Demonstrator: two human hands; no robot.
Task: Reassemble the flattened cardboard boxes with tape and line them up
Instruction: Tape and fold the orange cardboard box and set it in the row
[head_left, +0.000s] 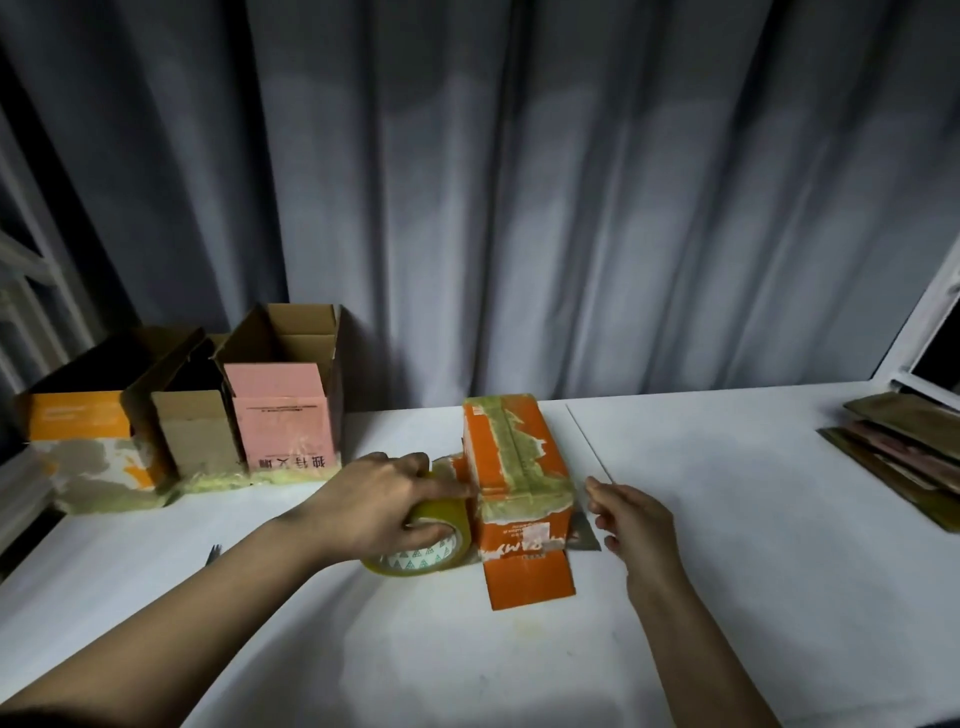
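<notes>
An orange cardboard box (511, 467) lies on the white table (727, 519), its top seam covered with yellowish tape and one flap spread flat toward me. My left hand (384, 501) grips a roll of yellowish tape (423, 548) pressed against the box's left side. To the right of the box hovers my right hand (631, 519), fingers loosely curled, apparently pinching a clear strip of tape that runs over the box. Three assembled open boxes stand in a row at the back left: an orange one (78, 421), a plain brown one (195, 431) and a pink one (283, 415).
A stack of flattened cardboard (904, 457) lies at the table's right edge. A small metal tool (214, 553) sits left of my forearm. Grey curtains hang behind the table; a white frame (930, 312) stands at the far right.
</notes>
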